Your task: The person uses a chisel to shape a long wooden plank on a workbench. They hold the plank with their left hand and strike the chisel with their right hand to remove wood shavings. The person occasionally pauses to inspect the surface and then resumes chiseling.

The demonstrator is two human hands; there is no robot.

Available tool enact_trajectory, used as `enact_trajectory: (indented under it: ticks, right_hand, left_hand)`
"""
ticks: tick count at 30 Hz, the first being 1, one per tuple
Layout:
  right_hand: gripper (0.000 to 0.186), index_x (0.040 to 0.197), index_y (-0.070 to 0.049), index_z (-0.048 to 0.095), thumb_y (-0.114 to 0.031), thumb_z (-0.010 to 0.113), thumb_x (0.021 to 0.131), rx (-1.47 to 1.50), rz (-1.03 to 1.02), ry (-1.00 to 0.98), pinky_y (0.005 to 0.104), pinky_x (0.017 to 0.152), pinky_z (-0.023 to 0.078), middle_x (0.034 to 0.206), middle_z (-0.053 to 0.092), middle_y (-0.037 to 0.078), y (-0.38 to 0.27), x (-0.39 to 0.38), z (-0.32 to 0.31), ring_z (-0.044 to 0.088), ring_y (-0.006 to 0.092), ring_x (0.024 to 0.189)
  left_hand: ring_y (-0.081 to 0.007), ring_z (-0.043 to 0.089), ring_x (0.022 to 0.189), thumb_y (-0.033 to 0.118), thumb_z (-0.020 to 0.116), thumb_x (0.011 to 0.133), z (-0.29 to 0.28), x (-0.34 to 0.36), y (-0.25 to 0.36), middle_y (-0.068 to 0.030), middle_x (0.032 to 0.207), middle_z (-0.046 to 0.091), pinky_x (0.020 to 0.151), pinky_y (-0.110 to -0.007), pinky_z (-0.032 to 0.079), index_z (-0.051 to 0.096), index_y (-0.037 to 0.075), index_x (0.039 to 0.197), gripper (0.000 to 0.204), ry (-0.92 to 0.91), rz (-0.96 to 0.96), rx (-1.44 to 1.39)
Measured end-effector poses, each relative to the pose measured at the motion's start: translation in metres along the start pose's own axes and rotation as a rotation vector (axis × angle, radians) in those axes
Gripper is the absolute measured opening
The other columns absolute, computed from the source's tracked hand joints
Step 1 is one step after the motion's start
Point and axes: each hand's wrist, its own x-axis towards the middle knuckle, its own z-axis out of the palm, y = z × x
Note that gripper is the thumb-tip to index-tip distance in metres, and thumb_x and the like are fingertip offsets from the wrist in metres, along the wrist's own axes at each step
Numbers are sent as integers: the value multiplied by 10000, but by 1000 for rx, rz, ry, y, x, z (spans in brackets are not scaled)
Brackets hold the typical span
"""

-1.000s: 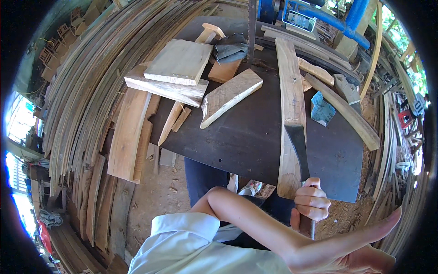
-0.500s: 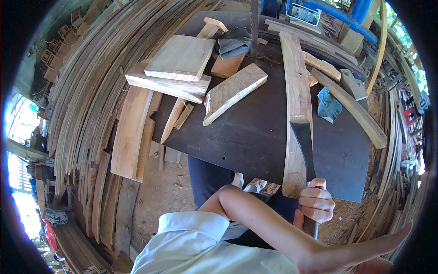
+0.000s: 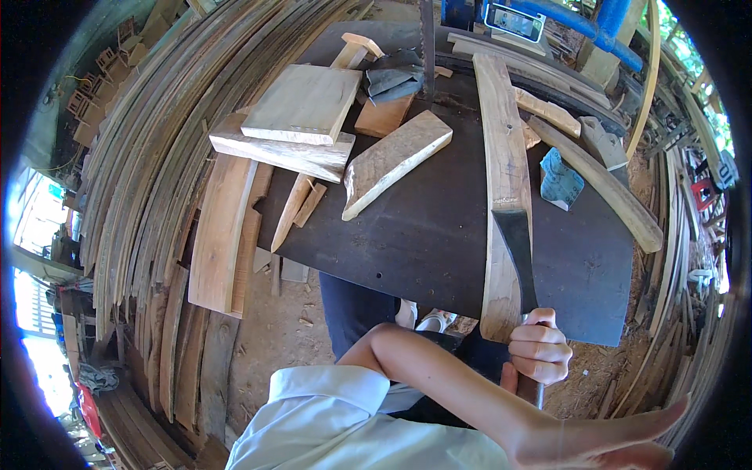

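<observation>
My right hand is closed around the handle of a broad dark-bladed tool, whose blade lies on a long pale board running away from me over a dark metal tabletop. My left forearm crosses from lower left to lower right, so my left hand is beside the handle's lower end, open with fingers stretched, partly cropped. A blue crumpled piece of sheet material lies right of the board, and an angled offcut left of it.
Stacked blocks, a dark cloth and a long slat share the tabletop. Blue machinery, a vertical saw blade and a phone are at the back. Long planks are piled to the left.
The view shifts slightly right, then back left. My left hand's fingers look straighter than a second ago; my right hand keeps its grip, and the tool stays on the board.
</observation>
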Motion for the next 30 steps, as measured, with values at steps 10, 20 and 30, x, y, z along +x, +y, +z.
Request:
enact_trajectory:
  ticks: [10, 20, 30]
  right_hand:
    - [69, 575, -64, 568, -31, 628, 567, 62, -58, -2, 350, 613, 414, 570, 593, 55, 10, -10, -3, 591, 185, 562]
    - [133, 530, -51, 540, 9, 632, 605, -12, 71, -27, 340, 642, 473, 556, 562, 37, -11, -2, 1, 603, 197, 574]
    - [131, 523, -44, 535, 16, 618, 605, 32, 28, -48, 345, 640, 476, 542, 555, 46, -4, 4, -5, 602, 200, 568]
  left_hand:
    - [-270, 550, 1138, 196, 592, 922, -13, -152, 88, -129, 1173, 600, 944, -402, 424, 592, 38, 1087, 228, 802, 269, 1919]
    - [-177, 592, 1157, 328, 723, 803, -58, -196, 88, -8, 1223, 629, 967, -343, 447, 669, 144, 1075, 333, 325, 41, 2866]
    - [-34, 605, 1076, 241, 622, 877, -71, -204, 93, 88, 1191, 661, 693, -206, 313, 712, 206, 1103, 246, 149, 228, 3135]
